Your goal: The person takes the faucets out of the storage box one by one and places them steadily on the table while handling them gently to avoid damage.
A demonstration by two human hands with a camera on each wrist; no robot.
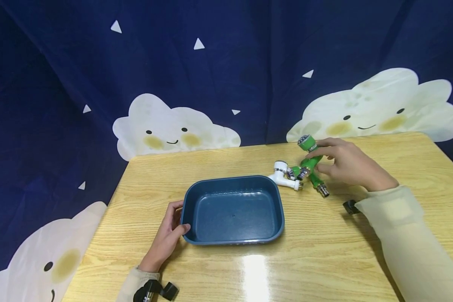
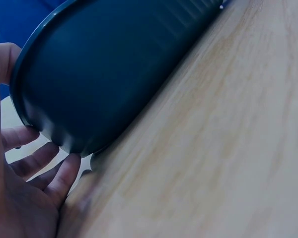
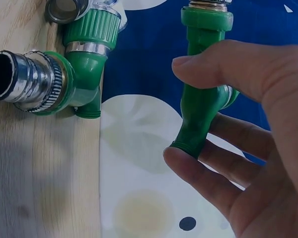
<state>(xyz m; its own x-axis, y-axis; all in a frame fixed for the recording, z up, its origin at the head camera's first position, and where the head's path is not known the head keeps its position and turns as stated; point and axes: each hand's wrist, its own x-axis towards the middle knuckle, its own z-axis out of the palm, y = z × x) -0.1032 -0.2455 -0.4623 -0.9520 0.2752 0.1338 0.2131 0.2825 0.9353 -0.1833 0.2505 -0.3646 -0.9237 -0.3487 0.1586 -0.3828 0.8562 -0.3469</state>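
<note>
My left hand (image 1: 166, 237) grips the left end of a dark blue rectangular plastic basin (image 1: 234, 214), thumb over the rim and fingertips against its outer wall. Between the thumb and fingers of my right hand (image 1: 345, 163) is a green plastic tap (image 3: 198, 106) with metal fittings, raised with its round knob upward. Behind it in the head view, a second green tap (image 1: 317, 184) lies on the table, partly covered by the held one; the right wrist view shows this lying green tap (image 3: 87, 69) at upper left. A white tap (image 1: 281, 176) lies beside them, near the basin's far right corner.
A light wood-grain table (image 1: 317, 251) carries everything. Behind it hangs a dark blue curtain (image 1: 226, 75) with smiling clouds and white triangles. A black wrist-camera mount (image 1: 350, 206) juts out under my right sleeve (image 1: 404, 235).
</note>
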